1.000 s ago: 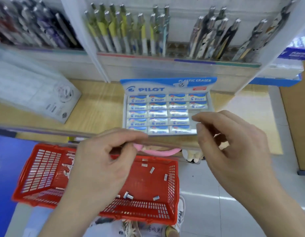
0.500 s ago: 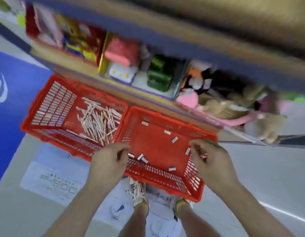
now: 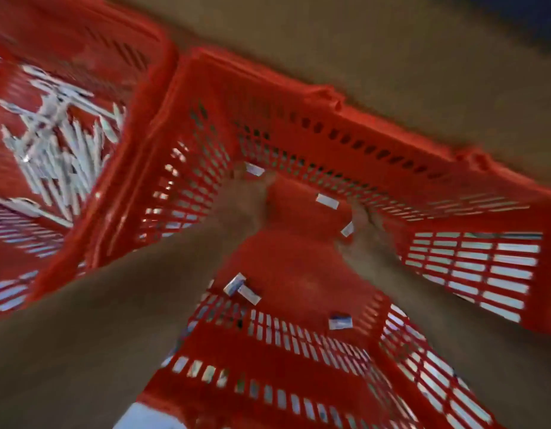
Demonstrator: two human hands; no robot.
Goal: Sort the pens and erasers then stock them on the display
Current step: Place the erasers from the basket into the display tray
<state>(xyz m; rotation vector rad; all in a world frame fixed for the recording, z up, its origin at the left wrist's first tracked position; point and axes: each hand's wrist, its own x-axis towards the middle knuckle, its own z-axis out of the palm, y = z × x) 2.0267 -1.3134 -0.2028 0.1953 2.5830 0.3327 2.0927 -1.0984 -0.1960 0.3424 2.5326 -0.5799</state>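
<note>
The view is heavily blurred. Both my hands reach down into the right red basket [image 3: 345, 119], where several small white-and-blue erasers lie loose. My left hand [image 3: 244, 201] is at the basket's far left corner, its fingertips by one eraser [image 3: 255, 169]. My right hand [image 3: 362, 239] is near the right wall, next to another eraser [image 3: 347, 229]. More erasers lie between my hands [image 3: 327, 201], near the front wall [image 3: 240, 287] and at the front right [image 3: 340, 322]. Blur hides how my fingers lie. White pens [image 3: 60, 156] are heaped in the left red basket [image 3: 150, 97].
The two baskets stand side by side, touching. A brown surface [image 3: 391, 41] runs behind them. My forearms cross the lower part of the view over the right basket's front wall.
The view has dropped from the eraser display on the shelf to the baskets on the floor. Both hands went from the basket's near rim down to its bottom among the erasers.
</note>
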